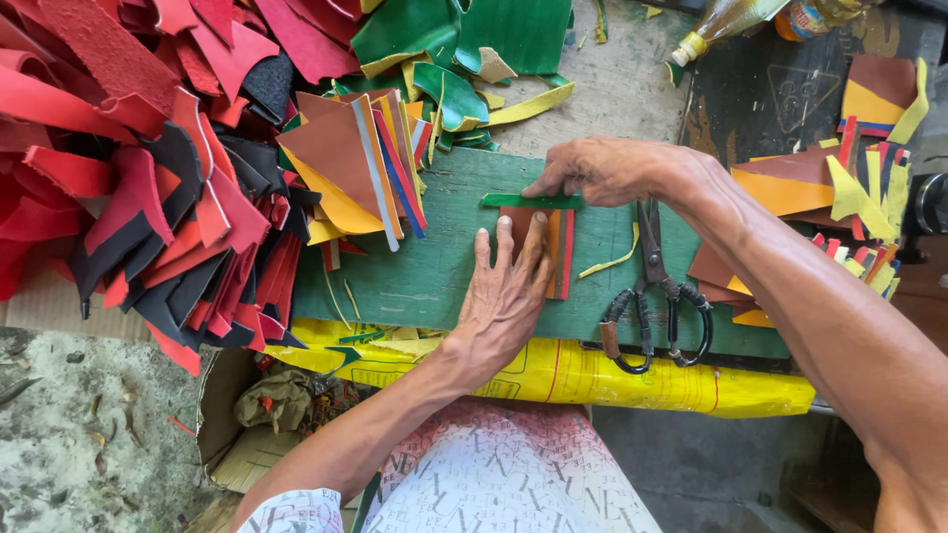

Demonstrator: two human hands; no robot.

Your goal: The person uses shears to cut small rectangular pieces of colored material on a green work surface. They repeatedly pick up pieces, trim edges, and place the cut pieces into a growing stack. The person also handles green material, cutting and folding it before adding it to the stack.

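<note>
Flat under left hand (pixel 504 296) — green strip (pixel 530 201) beneath right hand (pixel 602 170).

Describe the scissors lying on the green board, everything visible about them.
The scissors are dark metal, worn-looking, with large looped handles wrapped in black, one loop patched brown. They lie closed and flat on the green board, blades pointing away from the person, handles over the board's near edge. Neither hand touches them; the right hand is just beyond the blade tips.
</note>
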